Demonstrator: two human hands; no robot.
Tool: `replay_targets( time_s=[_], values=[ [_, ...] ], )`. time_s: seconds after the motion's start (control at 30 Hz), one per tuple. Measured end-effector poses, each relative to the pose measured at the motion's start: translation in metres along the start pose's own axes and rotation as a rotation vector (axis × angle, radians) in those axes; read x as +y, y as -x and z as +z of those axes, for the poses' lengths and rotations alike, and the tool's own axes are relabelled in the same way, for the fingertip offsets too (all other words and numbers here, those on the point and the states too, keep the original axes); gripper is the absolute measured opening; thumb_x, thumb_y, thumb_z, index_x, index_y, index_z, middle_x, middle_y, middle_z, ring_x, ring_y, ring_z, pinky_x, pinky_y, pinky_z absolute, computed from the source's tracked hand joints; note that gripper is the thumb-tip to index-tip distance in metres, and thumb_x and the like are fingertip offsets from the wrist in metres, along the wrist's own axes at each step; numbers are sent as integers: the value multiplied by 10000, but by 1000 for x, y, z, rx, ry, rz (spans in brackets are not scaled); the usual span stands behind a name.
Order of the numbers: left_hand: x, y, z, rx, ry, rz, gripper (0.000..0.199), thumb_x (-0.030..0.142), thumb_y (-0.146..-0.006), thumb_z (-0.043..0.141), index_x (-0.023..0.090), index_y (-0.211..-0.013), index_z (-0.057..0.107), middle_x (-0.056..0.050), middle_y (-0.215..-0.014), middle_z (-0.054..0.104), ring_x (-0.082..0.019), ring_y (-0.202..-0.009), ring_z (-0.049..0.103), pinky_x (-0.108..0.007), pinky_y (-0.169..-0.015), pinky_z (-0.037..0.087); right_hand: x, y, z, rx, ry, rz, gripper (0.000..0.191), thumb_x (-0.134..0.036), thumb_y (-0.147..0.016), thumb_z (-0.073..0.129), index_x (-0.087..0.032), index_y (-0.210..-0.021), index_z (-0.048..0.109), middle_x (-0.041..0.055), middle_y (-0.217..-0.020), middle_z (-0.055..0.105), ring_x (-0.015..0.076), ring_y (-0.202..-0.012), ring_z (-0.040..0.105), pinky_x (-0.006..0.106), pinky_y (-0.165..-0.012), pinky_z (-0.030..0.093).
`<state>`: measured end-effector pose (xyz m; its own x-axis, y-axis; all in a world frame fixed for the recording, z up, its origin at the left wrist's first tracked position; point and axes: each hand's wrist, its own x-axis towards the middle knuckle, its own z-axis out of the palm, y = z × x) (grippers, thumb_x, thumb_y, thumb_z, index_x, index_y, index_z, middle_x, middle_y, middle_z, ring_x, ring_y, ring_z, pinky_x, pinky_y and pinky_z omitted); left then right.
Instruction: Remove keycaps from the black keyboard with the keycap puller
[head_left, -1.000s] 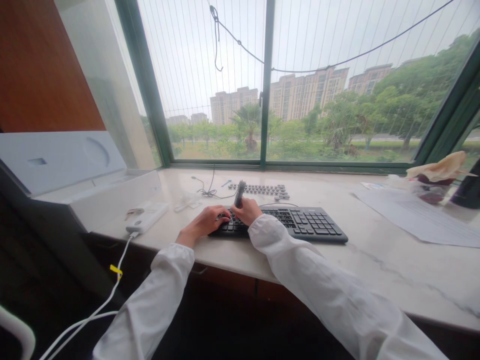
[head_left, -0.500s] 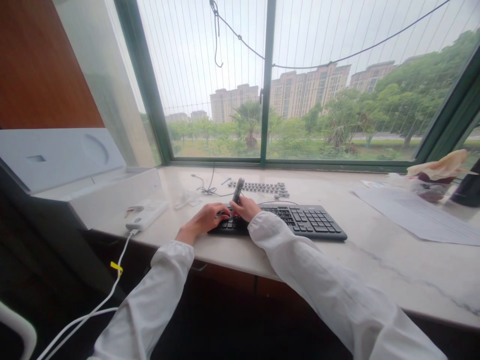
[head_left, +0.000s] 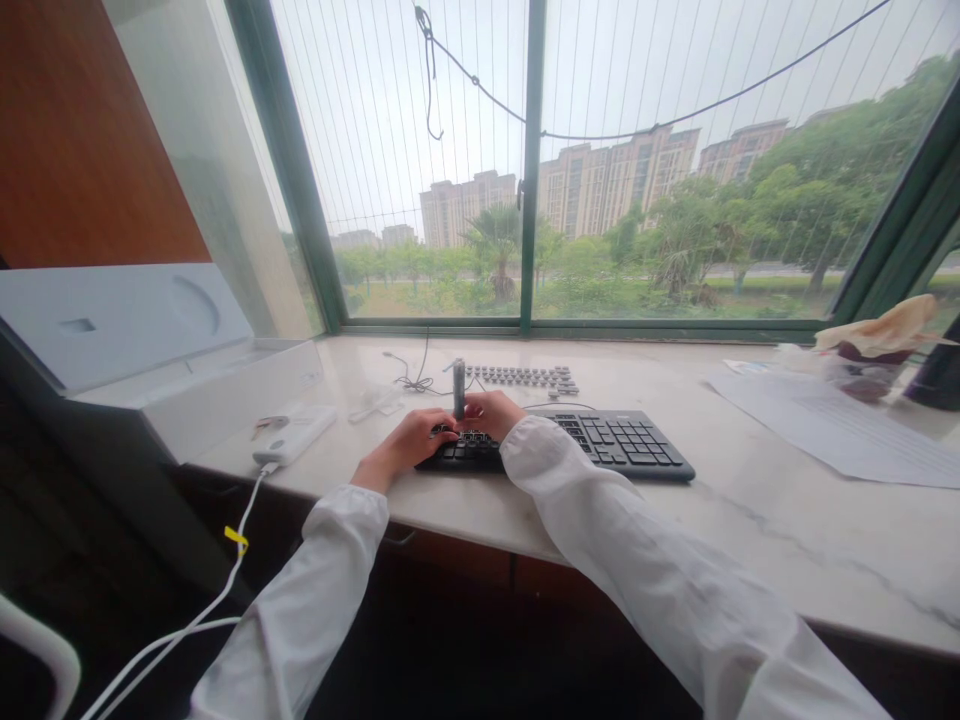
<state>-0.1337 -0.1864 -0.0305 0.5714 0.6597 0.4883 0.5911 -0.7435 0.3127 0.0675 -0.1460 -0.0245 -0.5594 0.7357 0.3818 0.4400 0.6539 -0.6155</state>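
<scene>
A black keyboard (head_left: 637,446) lies on the pale stone counter, and its left part shows sockets without keycaps. My left hand (head_left: 405,440) is closed over the keyboard's left end, its fingers curled onto the keys. In my right hand (head_left: 491,412), pinched between thumb and fingers, a slim dark-grey tool (head_left: 459,388) stands upright over the bare sockets. Its lower tip is hidden by my fingers, and its exact kind cannot be made out. Behind the keyboard, loose keycaps (head_left: 521,377) are laid out in rows.
A thin dark cable (head_left: 417,382) coils behind my left hand. On the left are an open white box (head_left: 225,385) and a white device (head_left: 296,435) with a plugged-in cable. Papers (head_left: 832,420) and a bag (head_left: 862,365) lie on the right. The window frame (head_left: 600,328) borders the counter's back.
The tool in my right hand has swung from leaning right to upright, its top moving left. My right fingers have shifted their grip around it. My left hand has hardly moved.
</scene>
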Motion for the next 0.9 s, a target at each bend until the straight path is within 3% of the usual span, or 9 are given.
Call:
replay_targets(
  time_s=[0.27, 0.9],
  values=[
    [-1, 1, 1, -4, 19, -4, 133, 248, -852, 580, 214, -928, 684, -14, -950, 696, -164, -883, 632, -289, -843, 480, 23, -4, 2, -42, -151, -16, 266, -265, -597, 783, -156, -793, 639, 28, -741, 693, 181, -712, 669, 260, -647, 510],
    [2, 1, 0, -4, 21, -17, 144, 271, -849, 582, 211, -926, 689, -32, -960, 693, -173, -897, 626, -297, -848, 479, 27, -3, 4, -76, -313, -10, 398, -296, -543, 802, -176, -840, 567, 25, -723, 701, 211, -738, 694, 316, -702, 545]
  ],
)
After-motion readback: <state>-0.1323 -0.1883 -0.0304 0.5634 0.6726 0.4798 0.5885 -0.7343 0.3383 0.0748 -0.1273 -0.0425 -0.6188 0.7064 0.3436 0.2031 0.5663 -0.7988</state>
